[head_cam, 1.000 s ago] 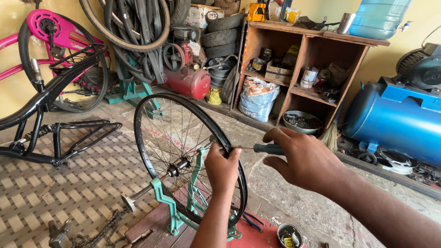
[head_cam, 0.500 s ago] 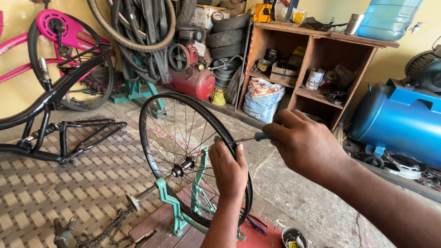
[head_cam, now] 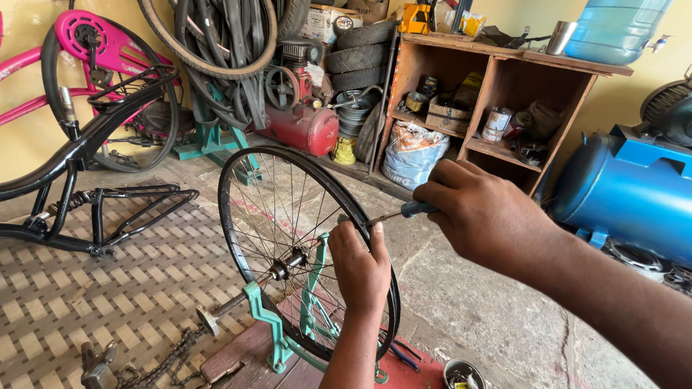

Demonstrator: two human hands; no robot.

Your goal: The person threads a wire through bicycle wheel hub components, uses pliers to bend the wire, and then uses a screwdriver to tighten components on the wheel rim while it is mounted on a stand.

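Right now your left hand (head_cam: 360,266) clamps the bicycle wheel (head_cam: 288,238) rim in the green stand (head_cam: 270,324), while your right hand (head_cam: 479,216) grips a screwdriver (head_cam: 404,211) against it.

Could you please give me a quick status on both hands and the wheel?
Left hand grips wheel rim on green truing stand. Right hand holds screwdriver, tip at rim. Nothing blocking.
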